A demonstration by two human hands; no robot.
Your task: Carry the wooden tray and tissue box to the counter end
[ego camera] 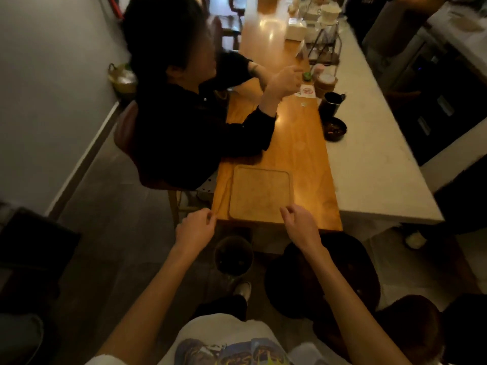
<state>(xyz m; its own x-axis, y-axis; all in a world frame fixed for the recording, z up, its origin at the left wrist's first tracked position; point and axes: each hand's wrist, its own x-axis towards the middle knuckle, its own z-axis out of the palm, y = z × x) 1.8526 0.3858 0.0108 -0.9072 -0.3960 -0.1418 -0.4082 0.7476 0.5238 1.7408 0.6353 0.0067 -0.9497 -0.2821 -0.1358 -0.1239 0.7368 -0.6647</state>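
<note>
Dim light filled a narrow café aisle, where a long wooden counter (297, 159) ran away from the camera beside a pale stone worktop (369, 164). Nearest, both bare forearms reached toward the counter's close end. The left hand (196, 229) hovered just off the counter's corner, fingers loosely curled with nothing in them. The right hand (299, 223) hung over the near edge of the wooden tray (259, 194), fingers slightly apart and bent, also holding nothing; whether they touched the rim could not be told. The tray lay flat and bare at the near end of the counter.

Beyond it a seated person (189, 111) in dark clothes leaned on the counter. Farther on stood a dark bowl (334, 129), a black cup (332, 101) and, well away at the far end, a white box (296, 30), probably the tissue box, though too blurred to be sure.

Judging by this, the tray seemed set at the counter end, or about to be gripped. The next move likely called for fetching the box past the seated person's arms.
</note>
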